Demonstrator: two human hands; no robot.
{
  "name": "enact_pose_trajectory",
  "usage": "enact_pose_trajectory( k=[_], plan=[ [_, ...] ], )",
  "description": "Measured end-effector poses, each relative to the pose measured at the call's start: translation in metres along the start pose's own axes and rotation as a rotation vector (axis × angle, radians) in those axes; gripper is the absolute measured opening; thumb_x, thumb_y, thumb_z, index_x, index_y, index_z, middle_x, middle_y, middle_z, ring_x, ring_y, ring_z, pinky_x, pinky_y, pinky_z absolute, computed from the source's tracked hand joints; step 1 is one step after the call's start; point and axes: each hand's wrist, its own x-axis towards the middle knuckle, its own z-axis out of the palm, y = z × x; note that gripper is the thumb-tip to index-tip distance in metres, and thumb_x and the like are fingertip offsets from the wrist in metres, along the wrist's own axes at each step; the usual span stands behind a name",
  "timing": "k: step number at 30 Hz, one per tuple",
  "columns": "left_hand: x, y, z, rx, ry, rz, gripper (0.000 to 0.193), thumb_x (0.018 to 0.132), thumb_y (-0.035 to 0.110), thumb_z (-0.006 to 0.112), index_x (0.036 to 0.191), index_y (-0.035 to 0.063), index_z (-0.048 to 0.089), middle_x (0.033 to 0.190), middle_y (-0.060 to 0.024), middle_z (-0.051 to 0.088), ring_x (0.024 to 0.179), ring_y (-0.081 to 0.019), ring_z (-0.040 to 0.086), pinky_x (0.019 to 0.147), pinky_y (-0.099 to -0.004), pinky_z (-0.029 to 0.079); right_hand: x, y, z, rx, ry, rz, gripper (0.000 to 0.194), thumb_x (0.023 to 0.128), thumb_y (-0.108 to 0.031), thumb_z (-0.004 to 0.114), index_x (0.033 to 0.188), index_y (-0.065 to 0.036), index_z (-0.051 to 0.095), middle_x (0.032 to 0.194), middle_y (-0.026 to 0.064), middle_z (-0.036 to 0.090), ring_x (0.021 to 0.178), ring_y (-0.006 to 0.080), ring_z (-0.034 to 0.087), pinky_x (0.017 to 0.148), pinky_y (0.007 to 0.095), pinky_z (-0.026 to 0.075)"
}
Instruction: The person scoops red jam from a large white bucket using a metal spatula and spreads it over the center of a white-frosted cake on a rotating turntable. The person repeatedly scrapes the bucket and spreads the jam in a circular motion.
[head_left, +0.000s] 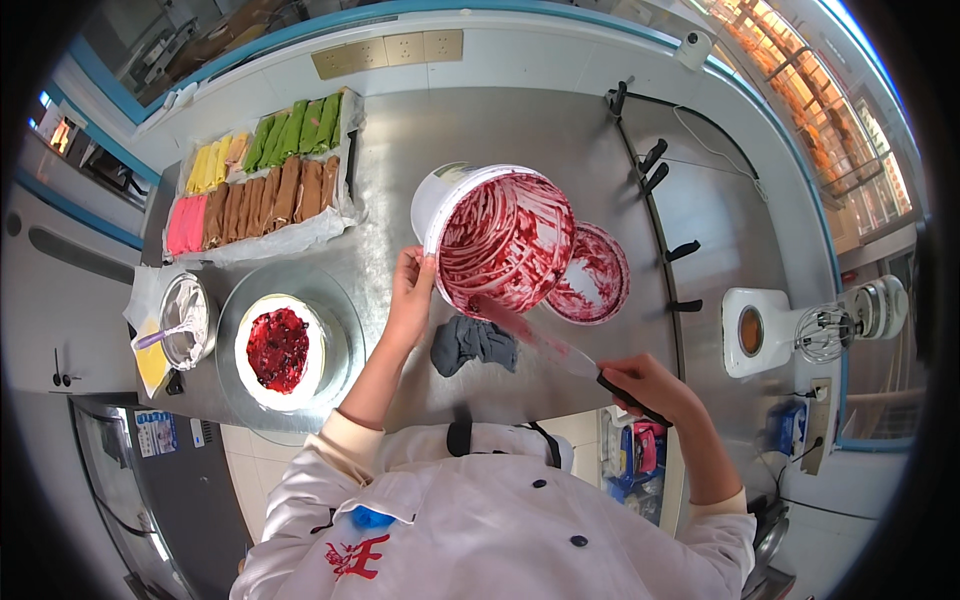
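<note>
My left hand (412, 289) grips the rim of a white plastic bucket (502, 240), tilted so its mouth faces me. Dark red fruit filling is smeared over its inner wall. In my right hand (652, 386) is the black handle of an icing spatula (559, 352). Its red-stained blade tip is at the bucket's lower rim. Behind the bucket, to the right, lies a round lid (592, 277) smeared with the same red. At the left, a white-frosted cake (255, 375) with red fruit topping (277, 349) stands on a glass turntable (345, 337).
A crumpled dark grey cloth (472, 345) lies below the bucket. Rolled crepes in several colours fill a paper-lined tray (330, 217) at the back left. A metal bowl (199, 330) of cream holds a purple-handled spatula (154, 339). Knives (656, 180) and a stand mixer (757, 330) are at right.
</note>
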Motion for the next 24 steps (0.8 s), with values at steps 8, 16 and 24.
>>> enact_pose_trajectory(
  k=[8,16,24],
  plan=[
    [-0.001,0.014,0.006,-0.119,0.03,-0.063,0.017,0.097,0.021,0.047,0.103,0.0062,0.046,0.096,-0.0025,0.053,0.088,-0.0086,0.049,0.081,-0.0267,0.042,-0.014,0.017,-0.003,0.247,-0.174,-0.062,0.032,0.096,-0.02,0.047,0.12,-0.002,0.056,0.06,0.0003,0.049,0.045,0.0055,0.04,0.042,0.0215,0.034],
    [0.024,0.006,-0.003,-0.357,0.139,-0.226,0.022,0.096,0.029,0.046,0.102,0.0074,0.049,0.095,-0.0031,0.059,0.084,-0.0116,0.054,0.071,-0.0293,0.047,-0.026,0.013,0.015,0.151,-0.01,-0.343,0.029,0.095,-0.011,0.049,0.12,0.0,0.055,0.063,0.0015,0.053,0.047,0.0048,0.042,0.044,0.02,0.035],
    [-0.007,-0.008,-0.008,-0.402,0.166,-0.315,0.016,0.094,0.026,0.048,0.093,0.01,0.053,0.085,-0.0026,0.057,0.08,-0.0155,0.057,0.074,-0.0329,0.048,-0.02,-0.043,0.06,-0.007,0.122,-0.516,0.028,0.091,-0.004,0.052,0.118,0.001,0.057,0.064,0.0018,0.054,0.05,0.0056,0.046,0.046,0.0202,0.038]
  ],
)
